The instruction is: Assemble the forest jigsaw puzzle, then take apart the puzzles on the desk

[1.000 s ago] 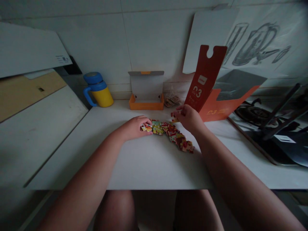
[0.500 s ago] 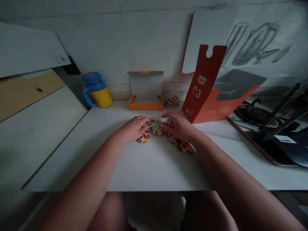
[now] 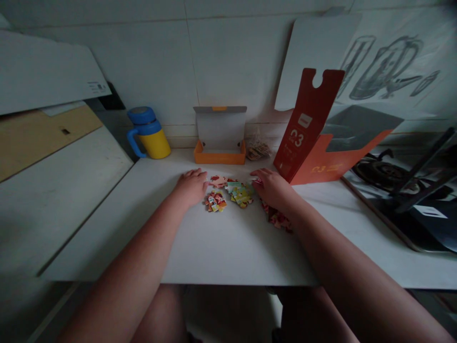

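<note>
Jigsaw puzzle pieces, several of them joined in small clumps, lie on the white tabletop (image 3: 221, 243) between my hands. My left hand (image 3: 193, 187) rests flat at their left side, fingers stretched out near a pink clump (image 3: 218, 181). Nearer to me is a small red-and-yellow clump (image 3: 215, 201). A green-and-yellow clump (image 3: 241, 194) sits in the middle. On the right, my right hand (image 3: 272, 188) lies over pieces with its fingers extended, and a bit of red and white shows beneath them. A darker red clump (image 3: 279, 220) is partly hidden under that wrist.
Behind the pieces stand an open orange box (image 3: 219, 157) and a clear bag of pieces (image 3: 258, 150). A blue-and-yellow mug (image 3: 154, 143) is at the back left. A tall red-orange box (image 3: 317, 162) stands right, beside a black gas stove (image 3: 396, 190).
My left hand has drawn back leftward, uncovering the left clumps. My right hand has shifted slightly right, showing more of the green-and-yellow clump. The whole view has moved a little.
</note>
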Tool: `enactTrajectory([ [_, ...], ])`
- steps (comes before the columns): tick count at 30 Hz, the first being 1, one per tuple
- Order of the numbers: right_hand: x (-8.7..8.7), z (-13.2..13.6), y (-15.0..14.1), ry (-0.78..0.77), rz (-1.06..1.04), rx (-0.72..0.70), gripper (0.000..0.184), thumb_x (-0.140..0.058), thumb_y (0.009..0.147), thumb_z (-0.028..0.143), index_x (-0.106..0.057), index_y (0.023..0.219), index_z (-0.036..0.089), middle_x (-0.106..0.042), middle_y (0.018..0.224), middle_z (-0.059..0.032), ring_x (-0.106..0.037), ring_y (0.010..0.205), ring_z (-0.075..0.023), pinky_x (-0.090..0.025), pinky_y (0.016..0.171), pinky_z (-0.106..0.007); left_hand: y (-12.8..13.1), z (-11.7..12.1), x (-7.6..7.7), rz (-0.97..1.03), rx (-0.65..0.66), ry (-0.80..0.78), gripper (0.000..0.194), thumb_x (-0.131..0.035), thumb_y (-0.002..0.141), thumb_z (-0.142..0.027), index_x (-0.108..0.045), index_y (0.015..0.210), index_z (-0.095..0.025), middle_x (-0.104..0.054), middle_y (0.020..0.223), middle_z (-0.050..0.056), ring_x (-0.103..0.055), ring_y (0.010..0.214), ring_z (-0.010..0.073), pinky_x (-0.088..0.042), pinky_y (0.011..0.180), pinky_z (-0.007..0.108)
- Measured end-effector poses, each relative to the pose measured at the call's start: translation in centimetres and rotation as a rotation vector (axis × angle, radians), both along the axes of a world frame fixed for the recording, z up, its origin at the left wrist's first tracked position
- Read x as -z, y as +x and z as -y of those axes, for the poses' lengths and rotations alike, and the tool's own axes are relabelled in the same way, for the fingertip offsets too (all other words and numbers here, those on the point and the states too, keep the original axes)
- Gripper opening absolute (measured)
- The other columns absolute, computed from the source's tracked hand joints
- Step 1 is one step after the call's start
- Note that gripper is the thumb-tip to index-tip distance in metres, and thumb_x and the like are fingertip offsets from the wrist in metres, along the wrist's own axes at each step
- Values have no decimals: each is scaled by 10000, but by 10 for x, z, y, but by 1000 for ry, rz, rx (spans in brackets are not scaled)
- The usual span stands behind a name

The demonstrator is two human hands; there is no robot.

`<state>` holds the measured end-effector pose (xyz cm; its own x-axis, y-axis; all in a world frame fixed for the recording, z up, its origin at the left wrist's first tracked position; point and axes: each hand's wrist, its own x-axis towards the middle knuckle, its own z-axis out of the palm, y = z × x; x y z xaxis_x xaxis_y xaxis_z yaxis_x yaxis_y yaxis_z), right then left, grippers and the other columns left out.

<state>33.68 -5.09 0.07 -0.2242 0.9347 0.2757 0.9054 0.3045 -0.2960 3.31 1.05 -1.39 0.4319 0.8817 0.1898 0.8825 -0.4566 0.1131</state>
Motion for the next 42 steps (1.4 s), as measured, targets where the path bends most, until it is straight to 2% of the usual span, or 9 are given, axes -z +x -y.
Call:
enactTrajectory([
  [6, -2, 11, -19, -42, -71, -352, 466, -653, 982, 389, -674, 1427, 253, -656, 1481, -110, -612, 1363, -301, -433, 1188, -467, 13, 3, -6, 142, 331, -88, 457, -386, 1058, -235, -637, 1439, -268, -628, 1526, 36, -546, 1437, 193, -379, 1247, 377],
  [13, -15, 19, -20, -125, -155, -536, 180, -746, 933, 404, -855, 1036, 304, -670, 1469, -76, -649, 1322, -280, -480, 1140, -451, -2, -7, -4, 60, 102, 15, 451, -464, 1018, -231, -674, 1416, -195, -668, 1446, 126, -620, 1321, 284, -464, 1168, 437],
  [17, -21, 22, -22, -183, -195, -643, 167, -752, 930, 428, -861, 927, 302, -726, 1385, -60, -655, 1309, -253, -479, 1139, -432, -6, -8, -5, 62, -10, 73, 397, -523, 992, -226, -714, 1340, -217, -710, 1347, 129, -662, 1227, 295, -492, 1120, 461],
  [19, -22, 23, -23, -216, -232, -685, 184, -749, 932, 438, -859, 888, 298, -755, 1325, -54, -656, 1297, -251, -472, 1143, -433, -4, -7, -6, 95, 25, 86, 375, -522, 989, -200, -730, 1301, -222, -719, 1327, 117, -661, 1229, 278, -486, 1130, 447],
  [25, -25, 24, -26, -249, -287, -609, 222, -683, 974, 433, -839, 1011, 279, -812, 1021, -62, -729, 996, -235, -535, 1008, -397, 14, -1, -3, 238, 367, 14, 391, -483, 1023, -165, -740, 1302, -260, -683, 1443, 63, -587, 1379, 206, -425, 1224, 422],
  [28, -23, 21, -26, -143, -248, -552, 219, -669, 977, 374, -817, 1095, 263, -803, 1120, -77, -730, 1051, -246, -529, 1015, -396, 20, 3, -3, 251, 455, -18, 344, -552, 1003, -174, -744, 1280, -249, -712, 1410, 63, -615, 1352, 214, -399, 1245, 454],
  [33, -14, 17, -24, -96, -171, -462, 311, -686, 959, 348, -774, 1247, 270, -725, 1386, -80, -670, 1279, -286, -471, 1138, -444, 15, 4, -11, 208, 358, -1, 277, -627, 966, -201, -770, 1198, -249, -771, 1292, 51, -668, 1245, 250, -488, 1145, 443],
  [38, -10, 16, -23, -85, -116, -376, 378, -686, 958, 334, -740, 1323, 254, -703, 1422, -90, -652, 1308, -308, -465, 1150, -472, 9, 3, -16, 128, 221, 48, 238, -646, 941, -204, -778, 1134, -248, -778, 1232, 69, -682, 1167, 290, -522, 1064, 455],
  [42, -14, 17, -22, -75, -115, -446, 293, -683, 973, 332, -778, 1243, 269, -725, 1383, -84, -662, 1288, -286, -470, 1142, -459, 8, 5, -18, 81, 126, 90, 196, -633, 953, -210, -784, 1070, -251, -777, 1189, 70, -689, 1108, 299, -525, 1022, 454],
])
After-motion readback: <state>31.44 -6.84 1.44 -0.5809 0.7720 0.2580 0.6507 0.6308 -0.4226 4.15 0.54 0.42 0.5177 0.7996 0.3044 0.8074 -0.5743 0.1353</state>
